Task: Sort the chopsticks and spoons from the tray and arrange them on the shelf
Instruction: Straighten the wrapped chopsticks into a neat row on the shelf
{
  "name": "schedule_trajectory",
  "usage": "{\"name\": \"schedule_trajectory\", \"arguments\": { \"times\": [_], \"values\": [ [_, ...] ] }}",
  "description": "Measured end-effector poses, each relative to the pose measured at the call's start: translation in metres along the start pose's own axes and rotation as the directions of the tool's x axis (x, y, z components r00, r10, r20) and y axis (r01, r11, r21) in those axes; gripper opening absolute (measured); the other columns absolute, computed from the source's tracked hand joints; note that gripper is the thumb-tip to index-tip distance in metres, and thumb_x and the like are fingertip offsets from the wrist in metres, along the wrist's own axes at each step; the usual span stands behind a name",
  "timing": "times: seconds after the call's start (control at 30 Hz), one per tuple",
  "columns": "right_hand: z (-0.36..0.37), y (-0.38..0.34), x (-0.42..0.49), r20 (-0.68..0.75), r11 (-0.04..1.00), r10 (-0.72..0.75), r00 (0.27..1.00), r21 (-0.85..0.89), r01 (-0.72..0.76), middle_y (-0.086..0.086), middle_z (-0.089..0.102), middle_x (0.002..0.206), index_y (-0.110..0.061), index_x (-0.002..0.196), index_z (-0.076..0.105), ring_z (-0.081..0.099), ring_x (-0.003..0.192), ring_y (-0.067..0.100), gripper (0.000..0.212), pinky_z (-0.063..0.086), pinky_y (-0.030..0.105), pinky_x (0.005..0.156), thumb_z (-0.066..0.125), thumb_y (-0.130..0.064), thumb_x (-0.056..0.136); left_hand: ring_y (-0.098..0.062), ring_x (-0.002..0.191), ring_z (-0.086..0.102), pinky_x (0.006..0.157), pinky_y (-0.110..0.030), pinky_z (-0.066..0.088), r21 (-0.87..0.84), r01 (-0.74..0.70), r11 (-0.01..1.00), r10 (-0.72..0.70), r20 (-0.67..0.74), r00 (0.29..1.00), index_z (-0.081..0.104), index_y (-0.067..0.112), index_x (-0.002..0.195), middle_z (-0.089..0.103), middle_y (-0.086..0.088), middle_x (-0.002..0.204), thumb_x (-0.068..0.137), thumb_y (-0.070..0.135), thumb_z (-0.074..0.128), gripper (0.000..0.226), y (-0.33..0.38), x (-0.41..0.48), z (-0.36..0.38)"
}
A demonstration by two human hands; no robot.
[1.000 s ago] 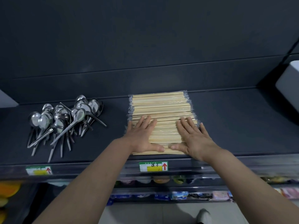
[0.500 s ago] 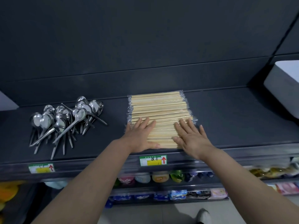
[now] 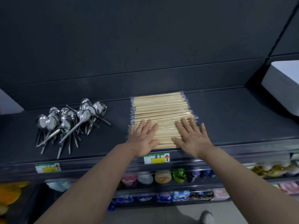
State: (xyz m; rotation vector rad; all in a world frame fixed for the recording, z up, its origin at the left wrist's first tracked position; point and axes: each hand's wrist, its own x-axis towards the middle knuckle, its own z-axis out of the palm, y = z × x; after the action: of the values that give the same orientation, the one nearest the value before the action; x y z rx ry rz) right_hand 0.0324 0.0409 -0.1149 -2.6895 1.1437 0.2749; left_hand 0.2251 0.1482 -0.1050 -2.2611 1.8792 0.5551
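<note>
A flat layer of plastic-wrapped wooden chopsticks (image 3: 160, 109) lies crosswise on the dark shelf (image 3: 234, 120), near its front edge. My left hand (image 3: 143, 139) rests palm down on the near left part of the layer, fingers spread. My right hand (image 3: 193, 138) rests palm down on the near right part, fingers spread too. Neither hand grips anything. A heap of metal spoons (image 3: 68, 122) lies on the same shelf to the left, bowls toward the back, handles toward me.
A white box (image 3: 284, 84) stands at the shelf's right end. Green price labels (image 3: 156, 157) sit on the shelf's front rail. Lower shelves hold colourful packaged goods (image 3: 161, 176). A dark back wall rises behind the shelf.
Both hands have slid slightly toward the back over the chopsticks, and the layer sits a little farther from the front edge. The view has shifted a little to the right.
</note>
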Motion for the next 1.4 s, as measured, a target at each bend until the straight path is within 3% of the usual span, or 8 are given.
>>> {"name": "schedule_trajectory", "arguments": {
  "times": [0.23,0.33,0.53,0.73,0.93,1.03,1.2,1.4],
  "values": [
    [-0.002,0.000,-0.001,-0.056,0.999,-0.028,0.998,-0.026,0.026,-0.005,-0.023,0.156,-0.035,0.149,-0.016,-0.033,0.139,0.019,0.079,-0.020,0.050,0.111,-0.005,-0.072,0.080,-0.022,0.143,-0.030,0.116,-0.053,-0.015,-0.069,0.040,0.997,-0.045,-0.067,0.997,-0.018,0.032,0.151,-0.029,0.001,0.157,0.096,0.065,0.019,0.075,0.001,-0.001,0.007],
    [-0.001,-0.006,-0.003,-0.137,0.999,0.001,0.991,0.034,0.003,-0.003,-0.015,0.159,-0.032,0.151,-0.010,-0.025,0.143,0.016,0.079,-0.018,0.048,0.112,-0.004,-0.069,0.081,-0.022,0.146,-0.024,0.116,-0.055,-0.012,-0.101,0.079,0.992,-0.096,-0.174,0.980,-0.014,0.029,0.153,-0.024,0.000,0.159,0.097,0.063,0.019,0.073,-0.002,0.001,0.003],
    [-0.008,-0.001,0.016,-0.129,0.998,0.030,0.991,0.057,-0.023,-0.001,-0.019,0.158,-0.023,0.151,-0.014,-0.024,0.143,0.016,0.073,-0.013,0.048,0.116,0.007,-0.063,0.094,-0.018,0.147,-0.022,0.117,-0.056,-0.011,-0.072,0.098,0.993,-0.107,-0.141,0.984,-0.010,0.026,0.154,-0.020,0.002,0.161,0.094,0.068,0.015,0.078,0.000,0.012,0.001],
    [-0.021,0.000,0.027,-0.193,0.999,0.047,0.980,0.032,-0.041,0.003,0.023,0.157,-0.016,0.146,0.032,0.015,0.145,0.020,0.074,0.012,0.047,0.118,0.009,-0.063,0.093,-0.015,0.148,-0.015,0.118,-0.051,-0.010,-0.108,0.116,0.987,-0.133,-0.165,0.977,0.000,0.025,0.155,-0.013,0.004,0.162,0.096,0.065,0.020,0.074,0.006,0.022,-0.010],
    [-0.033,0.004,0.062,-0.139,0.999,0.001,0.990,0.032,0.003,0.003,-0.014,0.160,-0.025,0.153,-0.005,-0.021,0.145,0.024,0.074,-0.009,0.052,0.116,0.004,-0.066,0.092,-0.020,0.146,-0.025,0.116,-0.056,-0.013,-0.101,0.205,0.974,-0.212,-0.071,0.975,-0.014,0.034,0.152,-0.025,0.003,0.159,0.094,0.069,0.016,0.074,-0.004,0.042,-0.026],
    [-0.028,0.012,0.070,-0.042,0.999,-0.014,0.999,0.050,0.016,0.001,-0.015,0.160,-0.029,0.153,-0.004,-0.020,0.145,0.025,0.074,-0.007,0.054,0.117,0.006,-0.068,0.091,-0.019,0.146,-0.023,0.116,-0.056,-0.012,-0.104,0.236,0.966,-0.238,-0.007,0.971,-0.011,0.035,0.153,-0.024,0.004,0.160,0.093,0.071,0.014,0.074,-0.008,0.047,-0.025],
    [-0.027,0.018,0.083,-0.089,0.998,-0.008,0.996,0.057,0.013,0.002,-0.019,0.159,-0.029,0.152,-0.007,-0.025,0.144,0.021,0.073,-0.011,0.051,0.116,0.005,-0.067,0.091,-0.016,0.148,-0.017,0.121,-0.047,-0.005,-0.310,0.290,0.905,-0.352,-0.165,0.921,-0.011,0.029,0.154,-0.020,0.002,0.161,0.097,0.063,0.020,0.074,-0.019,0.063,-0.032],
    [-0.038,0.021,0.109,-0.075,0.997,-0.068,0.995,0.032,0.071,0.000,-0.024,0.157,-0.028,0.151,-0.012,-0.031,0.140,0.019,0.074,-0.016,0.048,0.116,0.003,-0.067,0.091,-0.016,0.149,-0.014,0.122,-0.041,0.000,-0.541,0.271,0.796,-0.428,-0.185,0.885,-0.015,0.018,0.153,-0.018,-0.002,0.161,0.100,0.053,0.026,0.076,-0.037,0.088,-0.036]
  ]
}}
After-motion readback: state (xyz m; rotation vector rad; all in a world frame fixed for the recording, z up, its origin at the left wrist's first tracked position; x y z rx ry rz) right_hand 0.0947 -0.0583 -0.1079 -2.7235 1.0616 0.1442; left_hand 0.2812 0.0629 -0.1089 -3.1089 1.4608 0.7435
